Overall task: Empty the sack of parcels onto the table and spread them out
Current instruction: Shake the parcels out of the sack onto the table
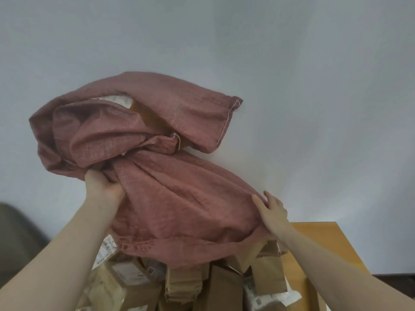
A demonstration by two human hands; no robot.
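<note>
A dusty-red woven sack (170, 198) is held up in the air in front of a pale wall, crumpled and folded over itself. My left hand (101, 184) grips a bunched fold of it at the left. My right hand (272, 211) holds its right edge, thumb on the front and fingers behind the cloth. A brown parcel (148, 113) with a white label shows in a gap in the upper folds. Below the sack lie several parcels (224, 288), brown cardboard boxes and paper mailers with white labels, heaped on the yellow table (318, 243).
The table's far edge and right corner show at the lower right, with a dark floor strip (393, 281) beyond. A dark rounded shape (15, 239), perhaps a chair, stands at the lower left. The wall fills the upper view.
</note>
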